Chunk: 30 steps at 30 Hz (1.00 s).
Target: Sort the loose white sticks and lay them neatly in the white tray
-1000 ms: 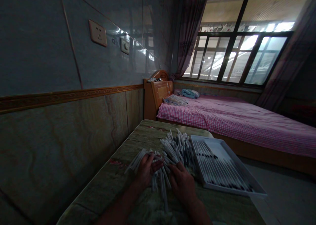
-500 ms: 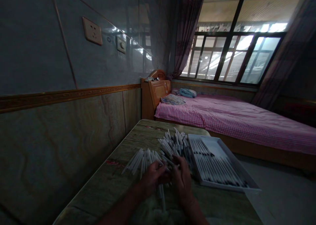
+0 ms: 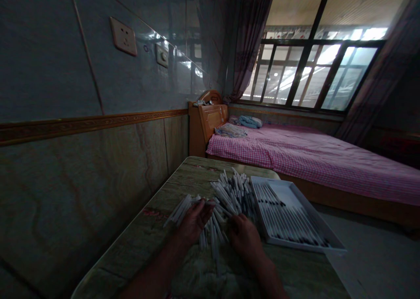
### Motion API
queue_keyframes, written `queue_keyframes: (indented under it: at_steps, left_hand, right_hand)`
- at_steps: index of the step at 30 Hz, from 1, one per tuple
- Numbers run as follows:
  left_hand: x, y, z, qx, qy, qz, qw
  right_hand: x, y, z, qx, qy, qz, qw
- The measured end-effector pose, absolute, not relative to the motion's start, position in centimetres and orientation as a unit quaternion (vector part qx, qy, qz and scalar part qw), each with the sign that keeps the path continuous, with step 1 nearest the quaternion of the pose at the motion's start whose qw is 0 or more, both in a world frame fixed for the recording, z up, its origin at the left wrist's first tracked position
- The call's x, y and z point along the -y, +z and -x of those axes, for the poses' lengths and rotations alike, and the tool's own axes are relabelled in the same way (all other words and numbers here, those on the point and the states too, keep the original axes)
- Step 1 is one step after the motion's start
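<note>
My left hand [image 3: 194, 222] is closed on a slim, pale pen-like tube [image 3: 210, 202], its thumb and fingers around it. Beneath it, a loose group of similar tubes [image 3: 179, 210] fans out over the table, some pointing toward me. My right hand [image 3: 244, 238] has its fingers curled together at the near end of a larger heap of pale tubes [image 3: 229, 192]; what it pinches is too dark to make out. Just right of that hand lies a shallow white tray [image 3: 331, 246] holding dark-tipped tubes [image 3: 295, 222] in neat rows.
The marbled table [image 3: 138, 255] has a rounded edge close to the tiled wall on the left. Beyond it stands a bed [image 3: 295, 154] with a pink checked sheet and a wooden headboard [image 3: 210, 119]. A wall socket [image 3: 123, 36] is at upper left.
My hands came together over the tubes half a second ago, then parted again, the left moving left and the right slightly right. The tray and heap look the same.
</note>
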State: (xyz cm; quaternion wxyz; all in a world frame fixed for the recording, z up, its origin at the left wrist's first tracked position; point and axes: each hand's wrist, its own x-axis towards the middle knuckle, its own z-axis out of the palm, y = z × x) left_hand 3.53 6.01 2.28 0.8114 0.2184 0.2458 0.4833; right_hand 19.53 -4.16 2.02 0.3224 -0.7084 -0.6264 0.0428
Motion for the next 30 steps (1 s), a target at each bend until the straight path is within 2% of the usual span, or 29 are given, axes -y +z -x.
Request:
queue_keyframes:
  at_steps: [3, 7, 9, 11, 15, 19, 23, 30]
  left_hand:
    - [-5.8, 2.2, -3.6, -0.248, 0.485, -0.213, 0.811]
    - [-5.7, 2.0, -3.8, -0.269, 0.479, -0.219, 0.806]
    - [-5.7, 2.0, -3.9, -0.273, 0.476, -0.224, 0.805]
    - [-5.7, 2.0, -4.0, -0.273, 0.476, -0.229, 0.804]
    - [-5.5, 2.0, -4.1, -0.268, 0.476, -0.24, 0.802]
    - [-5.4, 1.6, -4.3, -0.274, 0.465, -0.26, 0.801]
    - [-5.3, 1.2, -4.5, -0.28, 0.462, -0.273, 0.796]
    - [-4.9, 1.4, -4.5, -0.277, 0.451, -0.296, 0.795]
  right_hand:
    - [4.1, 1.6, -19.4, 0.643, 0.009, 0.721, 0.26]
    - [3.7, 0.8, -19.3, 0.63, -0.012, 0.731, 0.264]
    - [3.5, 0.5, -19.3, 0.609, 0.003, 0.734, 0.3]
    - [3.4, 0.4, -19.3, 0.585, 0.043, 0.716, 0.378]
    - [2.8, 0.5, -18.7, 0.478, 0.192, 0.645, 0.565]
    - [2.3, 1.1, -17.8, 0.343, 0.323, 0.566, 0.677]
    - [2.2, 1.5, -17.1, 0.298, 0.363, 0.531, 0.706]
    - [2.2, 0.9, -17.1, 0.325, 0.342, 0.533, 0.702]
